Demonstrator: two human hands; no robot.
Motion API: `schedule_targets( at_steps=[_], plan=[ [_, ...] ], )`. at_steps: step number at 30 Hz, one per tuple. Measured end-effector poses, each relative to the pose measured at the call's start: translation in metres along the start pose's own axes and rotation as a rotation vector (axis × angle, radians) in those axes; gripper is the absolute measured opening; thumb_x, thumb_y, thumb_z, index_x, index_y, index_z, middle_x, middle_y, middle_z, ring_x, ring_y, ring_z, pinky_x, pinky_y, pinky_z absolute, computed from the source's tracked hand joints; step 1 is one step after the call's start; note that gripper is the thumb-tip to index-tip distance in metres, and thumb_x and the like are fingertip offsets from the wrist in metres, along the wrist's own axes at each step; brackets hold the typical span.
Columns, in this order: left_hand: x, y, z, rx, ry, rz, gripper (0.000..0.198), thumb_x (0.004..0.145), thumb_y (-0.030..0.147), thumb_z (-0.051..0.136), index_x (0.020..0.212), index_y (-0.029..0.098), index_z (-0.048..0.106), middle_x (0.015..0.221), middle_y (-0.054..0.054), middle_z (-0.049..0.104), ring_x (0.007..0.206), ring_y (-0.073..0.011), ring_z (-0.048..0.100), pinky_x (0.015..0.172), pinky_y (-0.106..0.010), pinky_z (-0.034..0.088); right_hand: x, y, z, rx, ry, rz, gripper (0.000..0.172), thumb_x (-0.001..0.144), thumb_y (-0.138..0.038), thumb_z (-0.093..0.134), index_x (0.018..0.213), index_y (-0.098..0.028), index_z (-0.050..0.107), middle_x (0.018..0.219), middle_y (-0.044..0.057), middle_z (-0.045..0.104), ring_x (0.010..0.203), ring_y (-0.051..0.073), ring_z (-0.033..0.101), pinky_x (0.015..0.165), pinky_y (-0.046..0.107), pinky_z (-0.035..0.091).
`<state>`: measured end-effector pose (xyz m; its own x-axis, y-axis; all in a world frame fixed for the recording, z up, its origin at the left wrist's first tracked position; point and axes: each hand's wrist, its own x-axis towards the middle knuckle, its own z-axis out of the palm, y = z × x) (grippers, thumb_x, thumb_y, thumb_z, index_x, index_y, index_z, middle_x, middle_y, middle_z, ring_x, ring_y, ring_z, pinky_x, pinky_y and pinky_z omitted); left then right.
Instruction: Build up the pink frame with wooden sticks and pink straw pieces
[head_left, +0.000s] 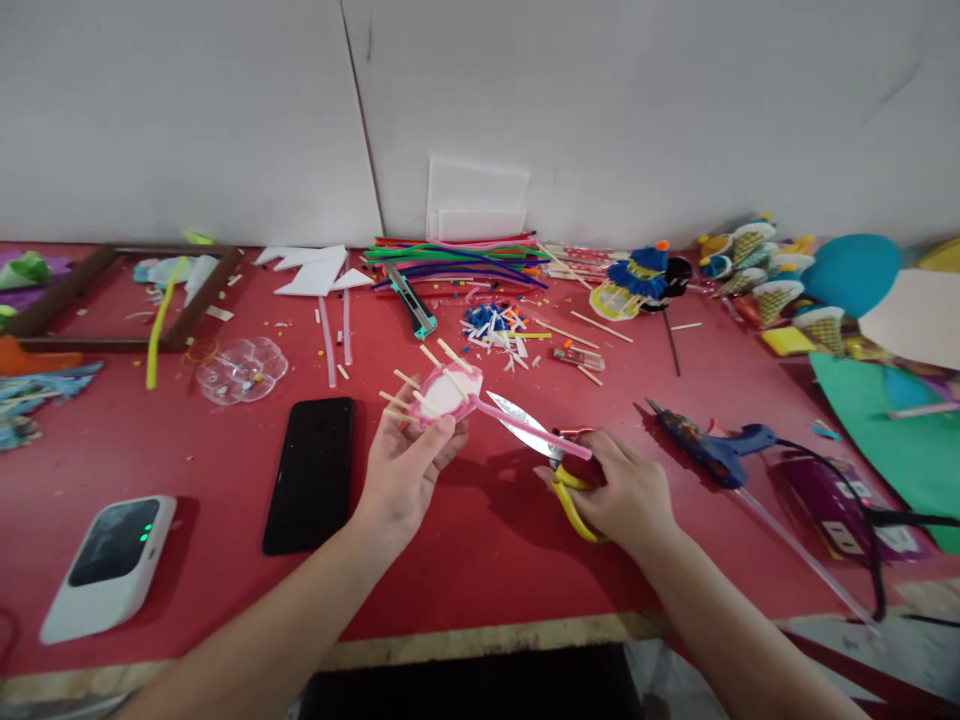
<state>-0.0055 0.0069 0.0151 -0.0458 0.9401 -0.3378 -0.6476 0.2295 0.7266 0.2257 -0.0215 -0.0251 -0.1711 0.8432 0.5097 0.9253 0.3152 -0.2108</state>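
Between thumb and fingers, my left hand (409, 460) holds a small white disc (451, 393) rimmed with pink, from which several short wooden sticks stick out. A pink pipe cleaner (534, 428) trails from its rim toward the right. My right hand (626, 490) grips yellow-handled scissors (574, 505), whose blades point up and left near the disc. The pink strand's free end passes above the scissors, close to my right fingers; whether those fingers touch it I cannot tell. Both hands are raised a little over the red table (465, 590).
A black phone (310, 475) and a white device (112, 565) lie on the left. A blue glue gun (712, 445) with its cable lies on the right. Behind the hands are a utility knife (409, 300), coloured pipe cleaners (457, 262) and cut scraps (495, 328).
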Motion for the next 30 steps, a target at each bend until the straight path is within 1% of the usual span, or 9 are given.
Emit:
schedule_targets(
  at_steps=[4,9,12,16,21,26,30],
  plan=[
    [0.001,0.002,-0.001,-0.014,-0.017,0.044,0.066,0.064,0.017,0.086,0.123,0.026,0.057,0.089,0.002,0.073,0.073,-0.0109,0.071,0.074,-0.022,0.06,0.0,0.002,-0.001,0.009,0.016,-0.012,0.033,0.086,-0.051,0.057,0.083,-0.019,0.059,0.068,0.002,0.062,0.057,0.017,0.06,0.052,0.026,0.039],
    [-0.001,0.001,-0.002,-0.013,-0.024,0.063,0.064,0.065,0.017,0.086,0.123,0.027,0.059,0.082,0.003,0.072,0.075,-0.0121,0.072,0.076,-0.023,0.06,-0.001,0.002,-0.002,0.028,0.011,-0.023,0.028,0.084,-0.046,0.059,0.087,-0.019,0.061,0.072,0.003,0.065,0.063,0.019,0.064,0.055,0.026,0.041],
    [-0.002,-0.001,-0.003,0.013,-0.024,0.074,0.062,0.066,0.017,0.085,0.121,0.028,0.06,0.081,0.003,0.071,0.079,-0.0138,0.072,0.079,-0.026,0.06,-0.001,0.001,-0.003,0.031,0.028,-0.042,0.026,0.083,-0.045,0.061,0.088,-0.019,0.061,0.073,0.003,0.065,0.062,0.017,0.064,0.055,0.025,0.042],
    [-0.005,-0.001,-0.002,0.043,-0.048,0.075,0.062,0.065,0.019,0.086,0.12,0.028,0.06,0.088,0.002,0.071,0.088,-0.0163,0.072,0.081,-0.027,0.06,0.0,0.0,-0.003,-0.007,0.045,-0.059,0.029,0.083,-0.047,0.06,0.08,-0.019,0.06,0.067,0.002,0.061,0.058,0.016,0.061,0.052,0.025,0.039],
    [-0.009,-0.002,0.002,0.064,-0.071,0.088,0.064,0.06,0.02,0.089,0.115,0.028,0.059,0.102,-0.001,0.071,0.093,-0.0165,0.07,0.08,-0.025,0.059,-0.001,0.0,-0.003,-0.02,0.056,-0.081,0.032,0.085,-0.05,0.059,0.081,-0.018,0.061,0.068,0.002,0.062,0.059,0.015,0.061,0.051,0.025,0.038],
    [-0.011,-0.003,0.002,0.096,-0.069,0.098,0.064,0.058,0.018,0.089,0.113,0.027,0.058,0.104,-0.001,0.071,0.1,-0.0189,0.069,0.082,-0.027,0.057,-0.001,-0.001,-0.003,-0.007,0.057,-0.079,0.029,0.085,-0.047,0.059,0.079,-0.019,0.061,0.067,0.002,0.064,0.058,0.015,0.061,0.052,0.024,0.039],
    [-0.011,-0.002,0.002,0.091,-0.064,0.104,0.061,0.059,0.019,0.089,0.111,0.028,0.059,0.106,-0.001,0.07,0.097,-0.0176,0.069,0.081,-0.026,0.058,-0.001,-0.002,-0.003,-0.015,0.044,-0.032,0.028,0.085,-0.046,0.058,0.077,-0.02,0.063,0.067,0.003,0.066,0.056,0.015,0.061,0.051,0.023,0.039]
  ],
)
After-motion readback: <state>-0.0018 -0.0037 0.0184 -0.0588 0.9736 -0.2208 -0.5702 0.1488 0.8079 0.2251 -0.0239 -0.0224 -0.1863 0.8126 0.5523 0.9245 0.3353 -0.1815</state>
